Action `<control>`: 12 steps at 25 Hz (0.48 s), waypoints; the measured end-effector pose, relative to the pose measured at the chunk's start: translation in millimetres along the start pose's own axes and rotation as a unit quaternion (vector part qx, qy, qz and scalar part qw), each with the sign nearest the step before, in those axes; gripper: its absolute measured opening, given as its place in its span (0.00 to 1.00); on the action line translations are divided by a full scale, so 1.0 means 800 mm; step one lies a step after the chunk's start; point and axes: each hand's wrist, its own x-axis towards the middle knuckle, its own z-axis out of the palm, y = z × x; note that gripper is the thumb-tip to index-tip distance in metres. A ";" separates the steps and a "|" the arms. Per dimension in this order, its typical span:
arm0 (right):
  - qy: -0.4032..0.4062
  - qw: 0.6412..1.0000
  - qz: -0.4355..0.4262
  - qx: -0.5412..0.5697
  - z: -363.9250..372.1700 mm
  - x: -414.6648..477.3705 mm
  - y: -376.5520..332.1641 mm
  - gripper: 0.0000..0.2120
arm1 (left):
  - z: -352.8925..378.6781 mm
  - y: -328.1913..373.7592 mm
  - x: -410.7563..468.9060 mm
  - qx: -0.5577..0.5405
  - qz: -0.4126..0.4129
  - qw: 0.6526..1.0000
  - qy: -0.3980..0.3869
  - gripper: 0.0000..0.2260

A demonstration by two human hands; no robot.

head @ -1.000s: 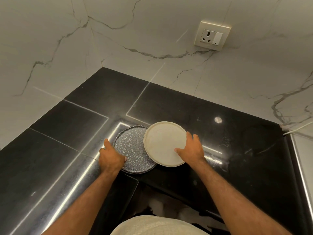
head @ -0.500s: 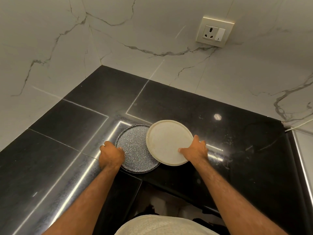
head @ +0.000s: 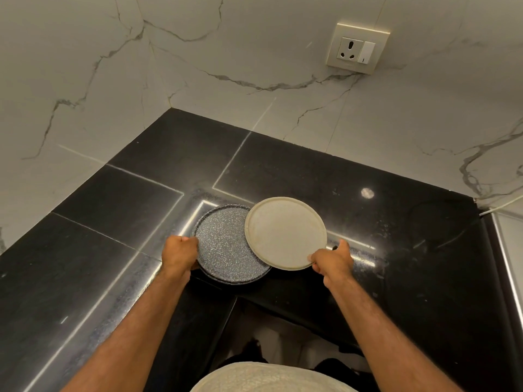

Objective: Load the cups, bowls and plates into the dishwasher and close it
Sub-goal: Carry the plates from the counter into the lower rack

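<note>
Since a second ago, right hand (head: 332,260) has shifted from atop white plate (head: 285,233) to its near-right rim, fingers pinching. Left hand (head: 181,251) fingers curl round speckled plate (head: 223,247). White overlaps speckled at near tabletop (head: 113,222) edge. Judged: lift-off imminent.

We log the left hand (head: 179,251) and right hand (head: 332,260), both bare. The left forearm (head: 135,329) and right forearm (head: 376,321) are uncovered, with dark hair along them. We note a pale cream garment (head: 268,377) over the torso, finely textured; fabric type unclear.
</note>
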 end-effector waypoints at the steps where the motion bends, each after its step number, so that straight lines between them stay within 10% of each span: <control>1: -0.016 0.998 0.022 0.048 -0.005 -0.001 -0.003 0.48 | -0.001 0.001 -0.005 -0.044 -0.019 0.999 -0.012 0.16; 5: -0.128 0.960 0.126 0.214 -0.028 -0.020 -0.017 0.23 | 0.000 0.017 -0.041 -0.172 -0.093 0.976 -0.091 0.07; 12: -0.245 0.908 0.135 0.312 -0.071 -0.068 0.004 0.19 | 0.000 0.027 -0.131 -0.145 -0.045 0.976 -0.156 0.12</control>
